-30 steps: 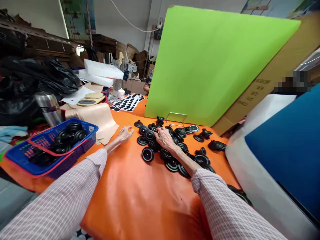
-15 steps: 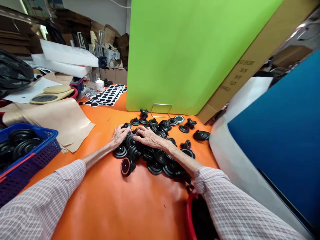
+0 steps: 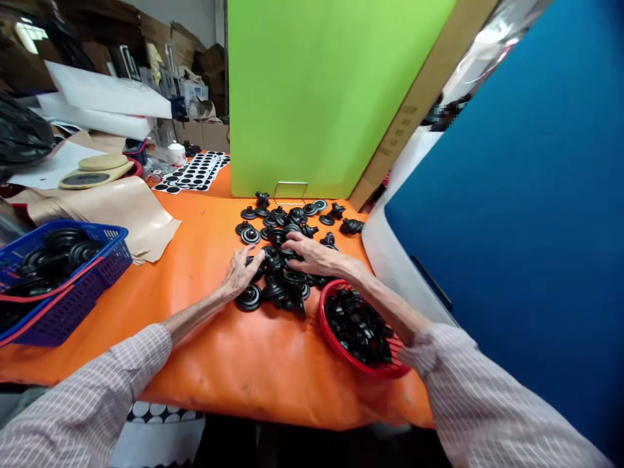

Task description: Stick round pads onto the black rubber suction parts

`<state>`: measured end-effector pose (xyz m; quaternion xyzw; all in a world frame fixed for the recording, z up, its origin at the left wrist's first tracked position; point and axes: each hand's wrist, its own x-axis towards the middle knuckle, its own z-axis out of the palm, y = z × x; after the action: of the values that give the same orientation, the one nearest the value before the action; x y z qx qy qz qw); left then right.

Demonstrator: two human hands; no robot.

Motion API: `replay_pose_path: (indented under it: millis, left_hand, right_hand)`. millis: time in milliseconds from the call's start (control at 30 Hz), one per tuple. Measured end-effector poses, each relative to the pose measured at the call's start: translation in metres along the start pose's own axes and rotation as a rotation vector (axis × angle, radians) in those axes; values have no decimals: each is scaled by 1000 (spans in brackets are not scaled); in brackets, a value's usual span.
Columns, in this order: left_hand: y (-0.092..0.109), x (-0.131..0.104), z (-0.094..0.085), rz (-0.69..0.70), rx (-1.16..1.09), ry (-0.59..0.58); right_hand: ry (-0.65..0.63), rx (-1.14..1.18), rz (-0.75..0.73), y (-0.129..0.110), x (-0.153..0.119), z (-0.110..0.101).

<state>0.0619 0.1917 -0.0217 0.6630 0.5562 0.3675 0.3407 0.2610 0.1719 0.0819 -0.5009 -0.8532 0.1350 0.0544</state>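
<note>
Black knobbed discs (image 3: 273, 260): lying heaped mid-table, axes mixed; near-left one pointing knob-up, others tilting. Left hand (image 3: 238, 273), right hand (image 3: 312, 255): reaching into the heap's opposite sides, fingers parted, bent, grip indiscernible. Orange tabletop (image 3: 205, 351): bearing blue basket (image 3: 92, 299), red basket (image 3: 325, 325). Green board (image 3: 322, 91): standing behind.

My sleeves (image 3: 141, 356) are pale with a checked pattern. The bench (image 3: 195, 364) is orange, the round basket (image 3: 327, 330) red, the upright board (image 3: 336, 84) lime green.
</note>
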Motion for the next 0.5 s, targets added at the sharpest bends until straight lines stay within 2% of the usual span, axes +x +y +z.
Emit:
replay_pose_path:
  millis: [33,67,133,233,300,400,500]
  left_hand:
    - [1,-9,-5,11,41,-3]
    - [0,-19,-10,33,95,-14]
    - [-5,-44,-17,94,202,-79]
    - [-16,-83,-15,171,269,-163]
    - [-18,-102,-10,220,264,-178]
    - [-9,-117,-3,260,227,-202]
    - [9,-112,1,170,254,-102]
  right_hand:
    - [84,16,34,-6,-23,-6]
    - [224,76,72,-13,-49,-10]
    - [463,166,211,-23,-108,-6]
    - [666,236,459,-37,-194,32]
    - [689,325,632,-47,-234,67]
    - [686,447,761,-65,-261,108]
    - [762,355,754,-76,-254,118]
